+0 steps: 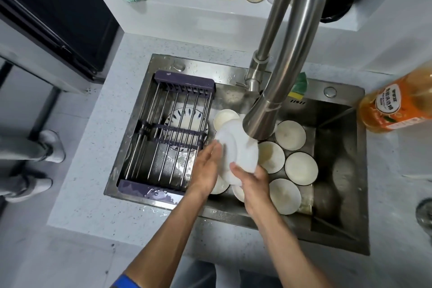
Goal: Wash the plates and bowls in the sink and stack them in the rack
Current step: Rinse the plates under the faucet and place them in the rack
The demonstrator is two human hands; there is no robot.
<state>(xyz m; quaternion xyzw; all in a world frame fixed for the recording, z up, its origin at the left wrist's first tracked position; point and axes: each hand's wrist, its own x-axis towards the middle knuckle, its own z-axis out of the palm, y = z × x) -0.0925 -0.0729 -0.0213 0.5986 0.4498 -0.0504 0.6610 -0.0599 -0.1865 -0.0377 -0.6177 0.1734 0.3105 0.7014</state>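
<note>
So the sink (336,194) is the landmark here. Sitting across its left end is the rack (167,133), bars bare, nothing stacked on it so far; a patterned plate (187,119) is lying in the basin underneath it, showing through the bars. Just right of the rack, the person is holding a white plate (236,154) tilted up over the middle of the sink, right under the tap (261,121). The left hand (208,168) is lying flat and open against the plate's left face, fingers spread, looking like it's rubbing. The right hand (253,182) is gripping the plate's lower edge, thumb on the front. It looks like there might be two plates together, too blurry to tell. Further right in the sink, the bowls (301,169) are sitting upright and close together, looking unwashed.

Tip for this step, just an opinion: keep the right-hand grip firm since a wet plate is slippery, turn it so the palm is covering the whole face and the back, and hold it low over the basin so a slip isn't landing hard on those bowls.
</note>
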